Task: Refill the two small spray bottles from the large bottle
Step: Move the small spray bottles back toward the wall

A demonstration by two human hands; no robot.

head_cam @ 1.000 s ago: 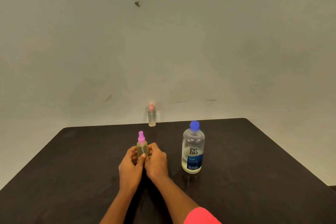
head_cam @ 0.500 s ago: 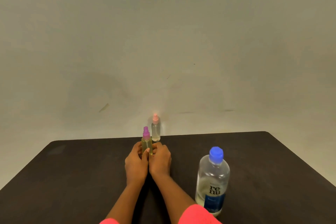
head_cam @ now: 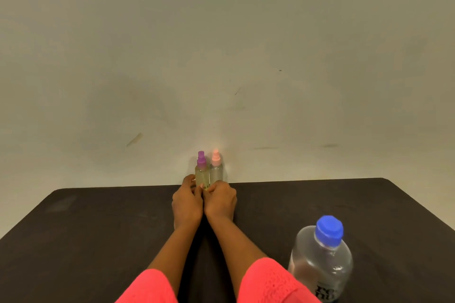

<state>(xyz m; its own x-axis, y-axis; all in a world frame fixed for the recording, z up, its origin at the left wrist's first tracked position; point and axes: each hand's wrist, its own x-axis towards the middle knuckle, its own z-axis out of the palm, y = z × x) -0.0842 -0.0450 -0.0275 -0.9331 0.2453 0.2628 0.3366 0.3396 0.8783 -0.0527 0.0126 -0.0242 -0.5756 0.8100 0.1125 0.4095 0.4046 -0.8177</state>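
Observation:
A small spray bottle with a purple top (head_cam: 201, 170) stands upright at the far edge of the black table (head_cam: 98, 224). My left hand (head_cam: 187, 203) and my right hand (head_cam: 220, 200) both grip its lower body from either side. Right beside it, on its right and touching or nearly touching, stands the second small spray bottle with a pink top (head_cam: 216, 167). The large clear bottle with a blue cap (head_cam: 322, 257) stands near the front right, apart from both hands.
A plain pale wall (head_cam: 221, 56) rises directly behind the table's far edge. My forearms in pink sleeves (head_cam: 268, 280) reach across the middle of the table.
Both hands have carried the purple-topped bottle away from me to the far edge, next to the pink-topped one. The large bottle now appears nearer and lower right.

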